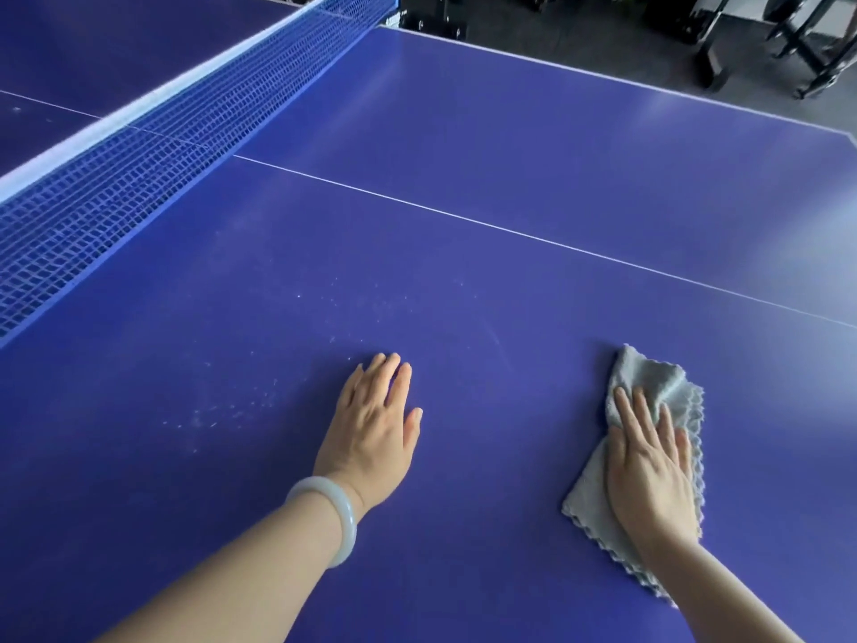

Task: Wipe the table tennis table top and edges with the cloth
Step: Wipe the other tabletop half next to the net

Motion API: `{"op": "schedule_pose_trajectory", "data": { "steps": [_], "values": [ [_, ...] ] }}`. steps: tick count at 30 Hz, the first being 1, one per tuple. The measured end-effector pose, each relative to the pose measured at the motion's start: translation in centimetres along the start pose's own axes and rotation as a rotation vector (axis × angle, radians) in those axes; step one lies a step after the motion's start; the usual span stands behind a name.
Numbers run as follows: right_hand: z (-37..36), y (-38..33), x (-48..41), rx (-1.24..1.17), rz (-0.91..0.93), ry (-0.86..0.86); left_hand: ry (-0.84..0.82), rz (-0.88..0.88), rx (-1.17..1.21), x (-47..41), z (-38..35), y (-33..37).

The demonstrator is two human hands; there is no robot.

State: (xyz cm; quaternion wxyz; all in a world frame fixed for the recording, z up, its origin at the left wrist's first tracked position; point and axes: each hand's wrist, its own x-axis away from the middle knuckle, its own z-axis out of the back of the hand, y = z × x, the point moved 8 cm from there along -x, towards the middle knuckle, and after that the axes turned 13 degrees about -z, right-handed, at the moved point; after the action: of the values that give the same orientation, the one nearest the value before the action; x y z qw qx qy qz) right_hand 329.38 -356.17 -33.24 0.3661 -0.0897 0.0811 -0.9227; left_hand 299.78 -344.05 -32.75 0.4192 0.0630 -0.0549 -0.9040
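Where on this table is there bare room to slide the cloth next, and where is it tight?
Bare table top lies between the left hand and the cloth under the right hand, wider between both hands and the white centre line, and again beyond that line to the far edge. It narrows toward the net on the left.

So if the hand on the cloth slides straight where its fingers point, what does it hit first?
Probably nothing solid. The right hand, pressing the cloth, would slide over bare blue table top and first cross the thin white line; the net sits far off left.
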Motion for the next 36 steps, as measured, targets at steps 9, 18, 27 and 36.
{"op": "schedule_pose_trajectory", "data": {
  "steps": [9,18,27,36],
  "values": [
    [-4.0,-20.2,-1.7,0.011,0.500,-0.119,0.025,0.021,0.092,0.1,0.3,-0.4],
    [-2.4,-17.0,-14.6,0.088,0.405,-0.043,-0.011,0.018,0.050,0.1,0.5,-0.1],
    [-4.9,-28.1,-6.6,0.157,0.978,-0.158,0.012,0.003,0.039,-0.1,0.6,0.1],
    [-2.8,-21.7,-20.0,0.097,0.396,-0.065,-0.028,0.005,0.008,0.1,0.4,0.0]
  ]
}}
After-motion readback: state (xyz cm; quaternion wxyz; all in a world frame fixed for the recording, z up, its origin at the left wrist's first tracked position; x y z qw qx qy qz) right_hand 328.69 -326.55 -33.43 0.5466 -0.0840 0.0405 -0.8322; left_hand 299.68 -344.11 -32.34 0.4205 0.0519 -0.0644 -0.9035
